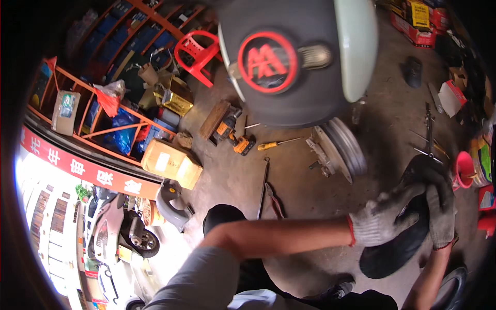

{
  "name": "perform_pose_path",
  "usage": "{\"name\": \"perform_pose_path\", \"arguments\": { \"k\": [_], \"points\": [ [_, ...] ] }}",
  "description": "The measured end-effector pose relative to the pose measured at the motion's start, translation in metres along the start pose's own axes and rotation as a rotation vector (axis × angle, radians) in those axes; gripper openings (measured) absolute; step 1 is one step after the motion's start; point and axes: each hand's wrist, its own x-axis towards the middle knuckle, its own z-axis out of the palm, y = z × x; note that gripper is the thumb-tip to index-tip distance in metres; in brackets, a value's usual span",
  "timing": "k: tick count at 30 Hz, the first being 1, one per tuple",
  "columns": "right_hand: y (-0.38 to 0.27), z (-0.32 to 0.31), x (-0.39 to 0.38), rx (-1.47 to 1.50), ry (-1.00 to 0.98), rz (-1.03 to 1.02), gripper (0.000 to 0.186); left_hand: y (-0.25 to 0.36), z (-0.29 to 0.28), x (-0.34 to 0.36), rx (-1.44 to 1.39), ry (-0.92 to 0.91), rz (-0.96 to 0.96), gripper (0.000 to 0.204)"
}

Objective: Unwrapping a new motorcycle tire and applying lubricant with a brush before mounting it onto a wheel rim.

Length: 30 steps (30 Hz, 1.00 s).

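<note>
At the right, both my hands in grey work gloves are on a black tyre (392, 253) seen nearly edge-on. My left hand (382, 219) reaches across from the left, its fingers and thumb gripping the tyre's near side. My right hand (440, 214) is bent around the outer side, fingers pointing up and pressed to the rubber. Parts of the tyre are hidden behind the gloves. Up and left of it is a bare silver wheel rim (351, 147), below the dark grey and pale green body of a scooter (289, 106).
On the floor lie a cordless drill (227, 129), a yellow-handled screwdriver (268, 145), a long wrench (263, 188) and red-handled pliers (274, 200). A cardboard box (173, 164) and red plastic chair (199, 54) stand left. A pink funnel (464, 168) is right.
</note>
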Motion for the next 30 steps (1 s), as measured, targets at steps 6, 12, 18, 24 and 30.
{"name": "perform_pose_path", "arguments": {
  "k": [6,12,18,24,30],
  "points": [
    [0.031,-0.008,0.002,0.017,-0.054,0.344,0.045,-0.107,-0.218,-0.097,1.249,0.287,0.716,0.039],
    [0.049,-0.013,0.008,-0.417,-0.003,0.311,0.047,-0.299,-0.427,-0.255,0.649,0.96,-0.256,0.02],
    [0.04,0.005,0.0,-0.756,0.03,0.358,0.048,-0.467,-0.526,-0.342,0.885,0.968,-0.804,0.045],
    [0.037,0.017,-0.02,-0.904,0.03,0.407,0.05,-0.543,-0.631,-0.295,1.031,0.69,-0.969,0.076],
    [0.016,0.028,-0.04,-1.0,0.037,0.443,0.051,-0.604,-0.707,-0.26,0.955,0.375,-1.001,0.111]
  ]
}}
